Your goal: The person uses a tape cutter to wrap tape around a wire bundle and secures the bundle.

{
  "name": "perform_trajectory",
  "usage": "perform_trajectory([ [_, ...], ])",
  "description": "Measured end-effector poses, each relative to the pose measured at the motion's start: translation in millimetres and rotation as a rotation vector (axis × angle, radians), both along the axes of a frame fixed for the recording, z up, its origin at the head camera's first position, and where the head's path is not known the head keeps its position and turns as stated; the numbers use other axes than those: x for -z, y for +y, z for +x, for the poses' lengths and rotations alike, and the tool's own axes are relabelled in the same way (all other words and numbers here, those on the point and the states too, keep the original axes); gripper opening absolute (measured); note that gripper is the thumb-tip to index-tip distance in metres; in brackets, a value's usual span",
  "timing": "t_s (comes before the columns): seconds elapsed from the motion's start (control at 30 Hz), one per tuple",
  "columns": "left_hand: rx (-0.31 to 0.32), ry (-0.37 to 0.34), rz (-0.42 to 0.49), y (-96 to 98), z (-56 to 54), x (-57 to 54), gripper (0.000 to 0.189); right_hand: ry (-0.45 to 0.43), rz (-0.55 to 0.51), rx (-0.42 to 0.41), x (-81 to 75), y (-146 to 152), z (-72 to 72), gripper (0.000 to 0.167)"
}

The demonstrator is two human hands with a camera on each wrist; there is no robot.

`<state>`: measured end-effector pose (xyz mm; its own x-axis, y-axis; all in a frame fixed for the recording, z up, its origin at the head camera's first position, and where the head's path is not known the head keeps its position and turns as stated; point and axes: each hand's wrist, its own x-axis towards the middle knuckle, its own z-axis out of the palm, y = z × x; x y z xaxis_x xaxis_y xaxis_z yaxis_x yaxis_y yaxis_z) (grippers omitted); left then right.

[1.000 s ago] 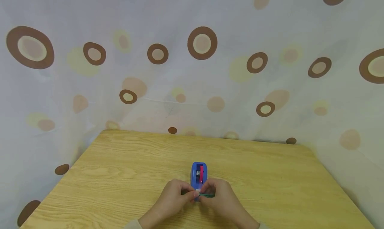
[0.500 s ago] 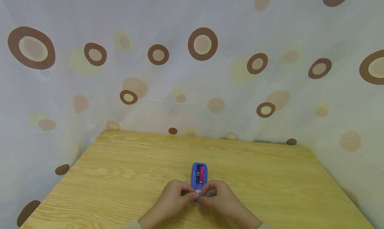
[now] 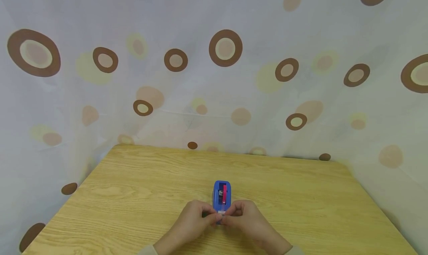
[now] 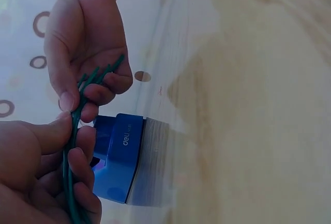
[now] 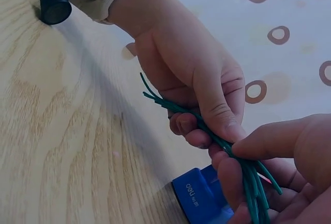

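A bundle of thin green wires point(image 5: 253, 182) runs between both hands, its loose ends fanning out at each side. My left hand point(image 3: 193, 218) pinches it near the middle between thumb and curled fingers. Right beside it, my right hand point(image 3: 245, 219) pinches the same bundle, and the two thumb tips nearly meet. In the left wrist view the wires point(image 4: 72, 146) lie across the fingers of both hands. Just beyond the hands stands a blue tape dispenser point(image 3: 216, 200) with a pinkish-red roll core point(image 3: 224, 193); the hands hide its near end in the head view.
The dispenser stands on a wood-grain table point(image 3: 150, 184). Behind and at both sides hangs a pale curtain point(image 3: 200, 88) with brown and cream circles. A dark wrist camera point(image 5: 57, 9) sits on the left sleeve.
My right thumb has shifted slightly towards the left one, and the green wires that showed between the right fingers are now hidden in the head view. The dispenser stays put.
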<state>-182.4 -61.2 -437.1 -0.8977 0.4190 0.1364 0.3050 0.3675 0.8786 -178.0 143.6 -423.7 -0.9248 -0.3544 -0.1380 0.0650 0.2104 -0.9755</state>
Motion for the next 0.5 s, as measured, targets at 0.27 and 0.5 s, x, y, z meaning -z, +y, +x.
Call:
perform_trajectory([
  [0.27,0.021,-0.090,-0.015,-0.9,2.3,-0.2,0.027,0.089,0.080,-0.009,1.1,0.2,0.0,0.016],
  [0.5,0.031,-0.154,0.007,-0.8,2.7,0.3,0.028,0.184,0.203,-0.024,-0.6,-2.1,0.6,0.012],
])
